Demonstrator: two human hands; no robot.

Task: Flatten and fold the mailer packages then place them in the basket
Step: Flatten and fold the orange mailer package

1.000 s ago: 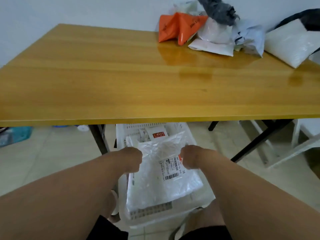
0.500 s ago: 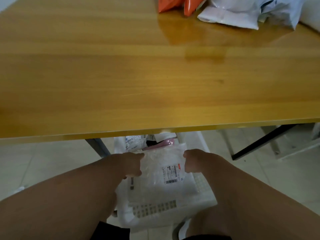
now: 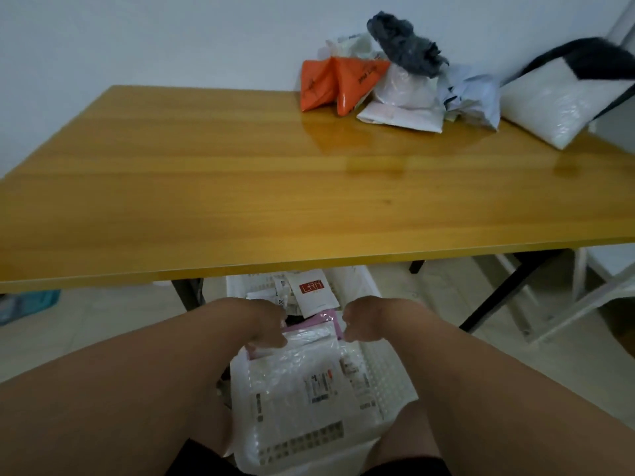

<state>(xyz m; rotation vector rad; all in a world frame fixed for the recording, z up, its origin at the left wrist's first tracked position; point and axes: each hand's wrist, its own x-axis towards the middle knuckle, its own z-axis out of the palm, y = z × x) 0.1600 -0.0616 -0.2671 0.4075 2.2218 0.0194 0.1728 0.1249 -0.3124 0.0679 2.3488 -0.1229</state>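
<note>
Both hands are reaching down below the near edge of the desk (image 3: pixel 240 187) into the white basket (image 3: pixel 385 379) on the floor: the left hand (image 3: pixel 264 326) is curling its fingers over the top edge of a clear bubble mailer (image 3: pixel 295 369), apparently gripping it, while the right hand (image 3: pixel 364 324) is hovering with fingers curled just beside the mailer's top right corner, and whether it is pinching that corner cannot be told. The mailer is lying flat on top of the basket's contents, with a pink packet (image 3: pixel 323 321) peeking out behind it and a white sachet (image 3: pixel 311 295) beyond that, so this piece looks nearly placed. Several flattened packages are already sitting in the basket. Much is left, judging by the pile (image 3: pixel 405 87) of crumpled mailers waiting at the far right of the desk, including an orange mailer (image 3: pixel 338 82) and a white padded one (image 3: pixel 563 104). The sachet is showing a red square with white letters that seem to read "LRN"; the shipping label (image 3: pixel 318 386) on the bubble mailer is too small to read.
</note>
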